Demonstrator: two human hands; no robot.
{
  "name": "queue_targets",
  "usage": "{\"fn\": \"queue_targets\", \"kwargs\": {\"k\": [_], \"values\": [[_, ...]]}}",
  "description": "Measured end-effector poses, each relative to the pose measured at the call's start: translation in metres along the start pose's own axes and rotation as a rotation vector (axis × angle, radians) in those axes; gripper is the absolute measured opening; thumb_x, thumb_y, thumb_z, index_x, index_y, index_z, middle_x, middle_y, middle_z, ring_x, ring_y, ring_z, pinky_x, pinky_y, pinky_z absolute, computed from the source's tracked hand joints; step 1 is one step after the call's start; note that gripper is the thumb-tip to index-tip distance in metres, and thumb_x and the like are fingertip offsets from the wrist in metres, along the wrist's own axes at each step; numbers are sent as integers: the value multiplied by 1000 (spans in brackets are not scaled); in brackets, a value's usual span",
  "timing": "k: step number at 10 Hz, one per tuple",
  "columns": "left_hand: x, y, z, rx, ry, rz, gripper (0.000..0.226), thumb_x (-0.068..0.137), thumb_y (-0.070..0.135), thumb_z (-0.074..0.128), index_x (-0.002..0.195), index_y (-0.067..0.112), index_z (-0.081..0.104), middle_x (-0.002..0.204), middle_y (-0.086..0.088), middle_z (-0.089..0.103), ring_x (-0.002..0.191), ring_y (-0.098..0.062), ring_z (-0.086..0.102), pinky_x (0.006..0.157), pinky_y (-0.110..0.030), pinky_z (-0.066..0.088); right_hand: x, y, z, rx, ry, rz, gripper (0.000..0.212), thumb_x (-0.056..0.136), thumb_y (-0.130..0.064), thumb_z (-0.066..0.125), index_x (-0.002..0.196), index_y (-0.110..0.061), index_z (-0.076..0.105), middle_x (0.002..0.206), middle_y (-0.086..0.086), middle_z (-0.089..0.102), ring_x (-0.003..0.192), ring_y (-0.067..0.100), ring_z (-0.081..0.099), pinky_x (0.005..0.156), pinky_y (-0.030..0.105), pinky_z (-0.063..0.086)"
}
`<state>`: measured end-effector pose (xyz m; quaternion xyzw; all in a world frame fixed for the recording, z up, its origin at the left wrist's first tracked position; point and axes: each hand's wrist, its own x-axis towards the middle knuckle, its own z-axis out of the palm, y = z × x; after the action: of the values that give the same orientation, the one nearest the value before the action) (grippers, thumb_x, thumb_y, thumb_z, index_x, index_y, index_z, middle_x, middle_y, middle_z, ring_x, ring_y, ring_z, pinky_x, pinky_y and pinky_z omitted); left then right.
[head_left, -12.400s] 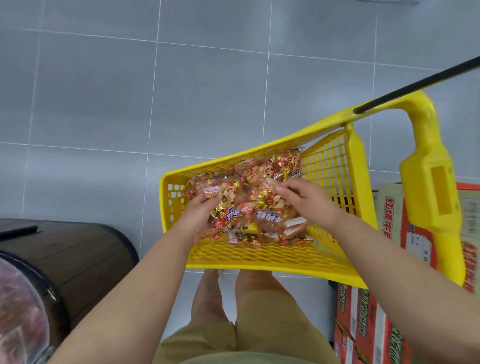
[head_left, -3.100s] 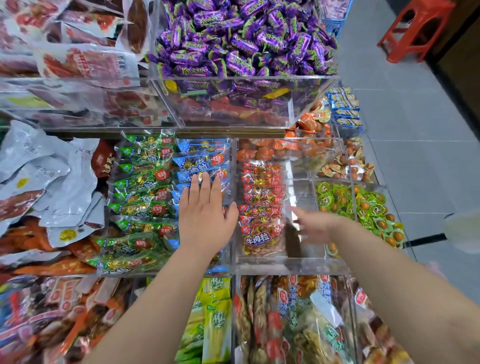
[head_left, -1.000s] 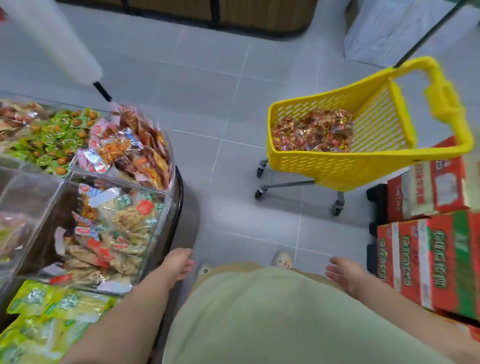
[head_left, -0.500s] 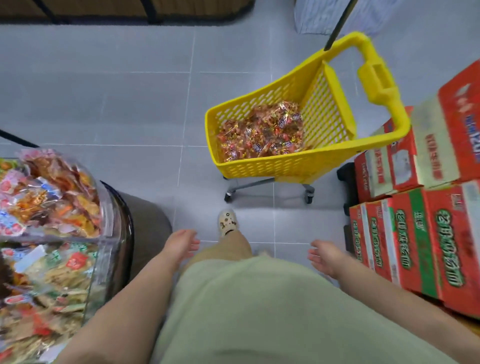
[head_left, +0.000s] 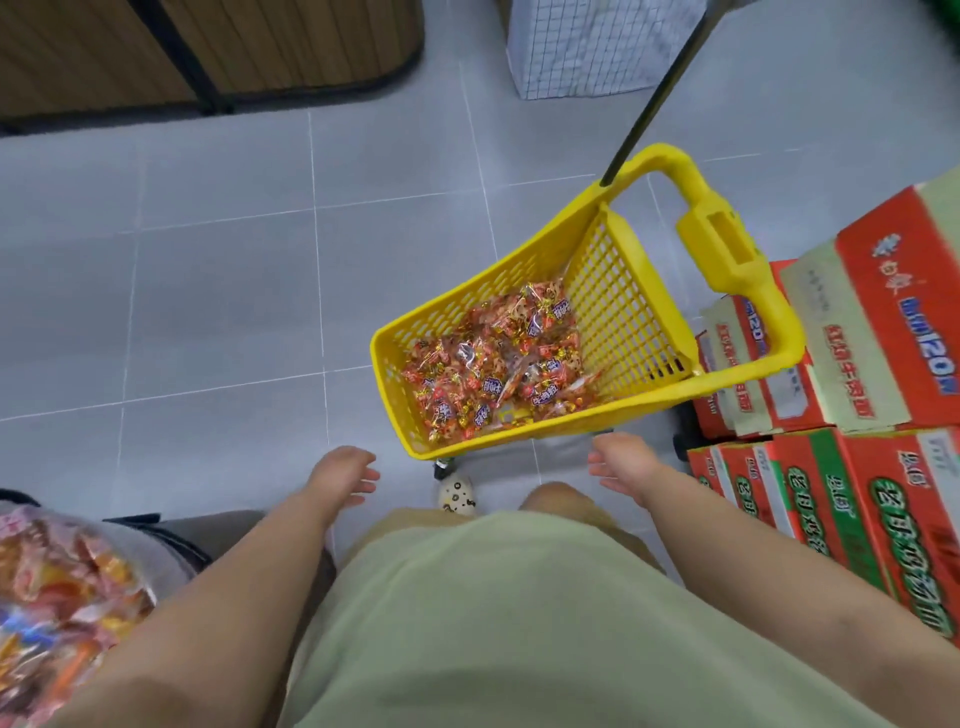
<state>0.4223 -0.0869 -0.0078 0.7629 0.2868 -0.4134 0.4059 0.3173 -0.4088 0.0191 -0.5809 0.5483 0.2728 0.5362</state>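
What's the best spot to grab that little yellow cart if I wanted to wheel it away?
Probably the handle, on its thick middle block. It loops up behind the tall back wall of the yellow cart, and its shape suits curled fingers. Come from that end, beside the cartons. The low near end offers only a thin rim over mesh.

I see bare floor (head_left: 223, 312) from nine to twelve o'clock; yellow cart (head_left: 519, 432) blocks one, stacked cartons (head_left: 857, 509) wall off three.
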Motion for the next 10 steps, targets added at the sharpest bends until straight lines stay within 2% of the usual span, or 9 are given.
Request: {"fn": "queue_targets", "kwargs": {"k": [1,2,3,4,5,6,8,9,10], "values": [[8,23,1,21,-12,-9,11,97,18,50,103,9,52,86,-10,59,66,-19,53,60,-26,38,1,-24,6,38,-28,44,33,99,-18,40,129,-6,46,93,8,57,85,19,56,93,37,43],[21,42,11,40,-15,-42,10,97,15,45,99,8,51,92,-12,57,72,-22,51,61,-26,38,12,-64,12,41,-64,37,35,99,-21,43,130,-5,47,119,14,59,115,28,56,100,39,42],[47,54,17,125,78,-53,11,90,9,48,80,6,50,80,-16,48,72,-22,44,65,-31,34,33,-109,20,-15,-102,0,36,98,-13,41,131,2,46,119,22,60,102,31,62,106,44,36],[71,61,22,91,127,-113,32,90,17,56,112,-6,55,104,-28,58,97,-35,58,85,-37,46,53,-139,31,-95,-157,-28,36,99,-13,40,131,4,44,121,27,57,78,22,59,75,32,52],[103,72,31,41,119,-165,69,91,30,62,146,2,30,141,-23,45,125,-38,49,105,-45,41,93,-163,49,-256,-126,-24,29,98,-14,44,123,-1,51,123,21,58,99,26,62,94,40,48],[123,69,42,48,87,-209,57,93,35,58,137,2,44,135,-21,52,119,-36,54,101,-40,44,117,-162,60,-410,-155,3,34,94,-17,46,121,1,55,94,13,63,66,14,55,60,28,46],[155,60,71,-33,294,-172,40,101,33,44,116,-1,57,116,-26,62,107,-40,58,88,-39,44,183,-123,91,-440,-11,117,22,88,-21,60,102,-6,52,84,11,54,93,29,59,73,38,49],[159,58,78,-32,391,-131,38,101,29,44,110,-4,61,111,-26,64,102,-40,59,78,-34,41,195,-118,99,-253,-40,281,42,88,-33,62,117,-7,46,107,14,56,110,32,55,96,41,47],[161,56,80,-39,399,-122,39,101,31,44,109,-2,61,109,-24,65,100,-38,62,84,-38,47,208,-118,111,-207,-89,332,44,96,-33,49,133,-8,46,130,14,54,121,29,52,99,39,44]]}}
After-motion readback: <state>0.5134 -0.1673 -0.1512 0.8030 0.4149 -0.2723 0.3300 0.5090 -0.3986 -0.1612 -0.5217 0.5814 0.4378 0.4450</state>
